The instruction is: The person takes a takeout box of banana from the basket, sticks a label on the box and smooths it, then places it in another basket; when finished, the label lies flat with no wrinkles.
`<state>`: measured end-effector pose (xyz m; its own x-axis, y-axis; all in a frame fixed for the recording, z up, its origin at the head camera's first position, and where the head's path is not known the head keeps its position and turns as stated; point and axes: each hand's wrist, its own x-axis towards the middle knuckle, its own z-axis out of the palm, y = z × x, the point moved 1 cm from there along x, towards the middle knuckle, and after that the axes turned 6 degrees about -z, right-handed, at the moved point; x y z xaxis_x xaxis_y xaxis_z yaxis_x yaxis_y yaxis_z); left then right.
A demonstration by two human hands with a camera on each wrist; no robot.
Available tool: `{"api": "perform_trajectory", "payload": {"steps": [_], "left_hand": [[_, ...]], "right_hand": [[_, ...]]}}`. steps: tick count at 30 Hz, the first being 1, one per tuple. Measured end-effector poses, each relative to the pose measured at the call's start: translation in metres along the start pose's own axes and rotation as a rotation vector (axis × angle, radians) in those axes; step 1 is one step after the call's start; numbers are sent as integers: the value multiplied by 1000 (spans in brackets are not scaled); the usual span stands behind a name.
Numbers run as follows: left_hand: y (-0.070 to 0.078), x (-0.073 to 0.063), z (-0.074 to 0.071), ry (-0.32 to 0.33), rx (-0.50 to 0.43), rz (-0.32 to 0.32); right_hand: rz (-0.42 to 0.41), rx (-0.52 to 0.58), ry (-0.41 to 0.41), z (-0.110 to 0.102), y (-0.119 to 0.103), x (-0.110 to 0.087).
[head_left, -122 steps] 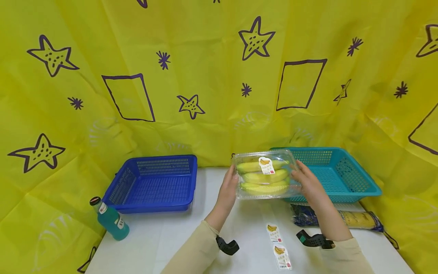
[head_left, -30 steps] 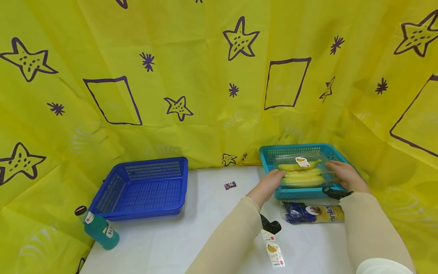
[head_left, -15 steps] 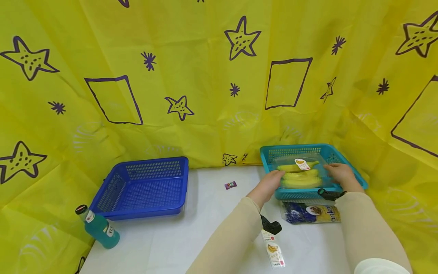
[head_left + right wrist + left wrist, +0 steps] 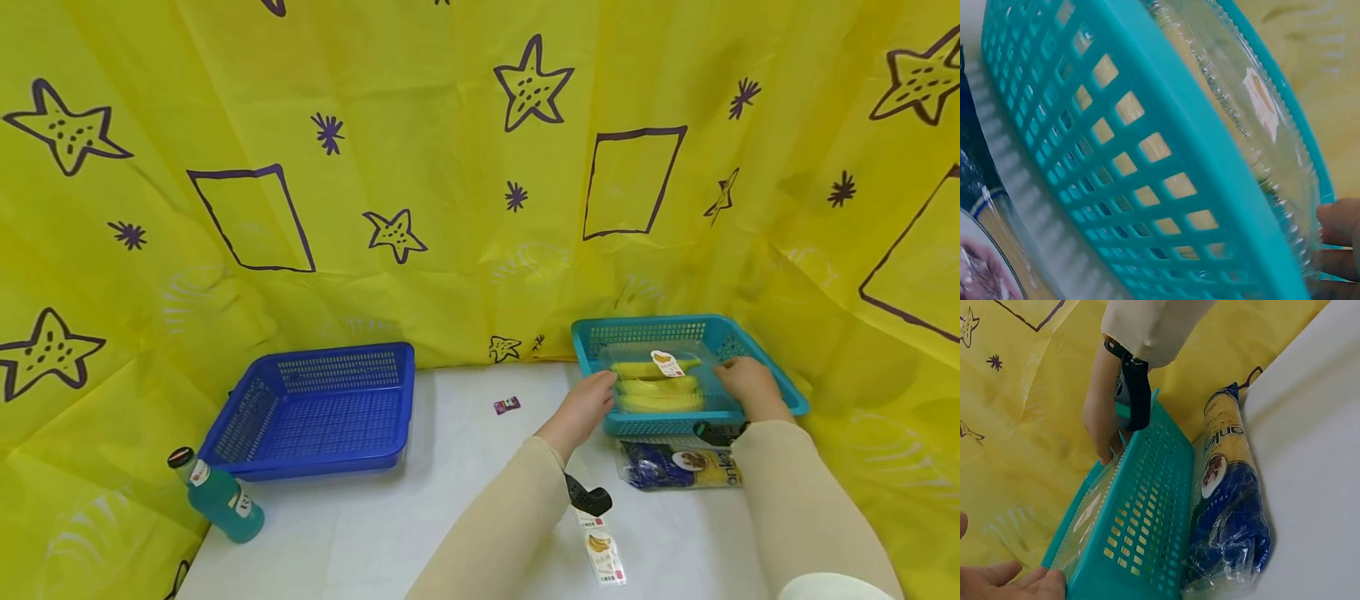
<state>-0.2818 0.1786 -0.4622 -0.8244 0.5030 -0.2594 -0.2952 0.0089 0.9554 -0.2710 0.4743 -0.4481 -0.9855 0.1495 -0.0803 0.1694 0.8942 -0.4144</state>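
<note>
A clear plastic box of bananas [image 4: 658, 387], with a banana sticker on its lid, sits inside the teal basket [image 4: 652, 331]. My left hand [image 4: 583, 410] holds the box's left end at the basket's rim; in the left wrist view the left hand's [image 4: 1013, 584] fingers meet the box's edge. At the other end, my right hand [image 4: 753, 392] grips the box's right edge. The right wrist view has the right hand [image 4: 1340, 240] with its fingertips against the clear box [image 4: 1235, 94]. The underside of the box is hidden by the basket wall.
A blue and yellow printed packet [image 4: 675, 467] lies in front of the teal basket. Banana stickers [image 4: 603, 557] lie nearer me. A blue basket [image 4: 408, 375], a teal bottle [image 4: 223, 504] and a small purple wrapped sweet [image 4: 507, 405] are to the left. A yellow curtain [image 4: 450, 167] hangs behind.
The banana box has gone from above the table, right and down into the teal basket, carried by both hands. Over the last second, it shifts slightly while the hands stay at its ends.
</note>
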Motion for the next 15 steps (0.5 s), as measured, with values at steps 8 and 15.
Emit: {"api": "perform_trajectory", "payload": {"steps": [8,15], "left_hand": [[9,-10,-38,82,405,35],[25,-35,-77,133,1009,178]], "right_hand": [[-50,62,72,-9,-25,-5],[-167,58,107,-12,-70,-29]]}}
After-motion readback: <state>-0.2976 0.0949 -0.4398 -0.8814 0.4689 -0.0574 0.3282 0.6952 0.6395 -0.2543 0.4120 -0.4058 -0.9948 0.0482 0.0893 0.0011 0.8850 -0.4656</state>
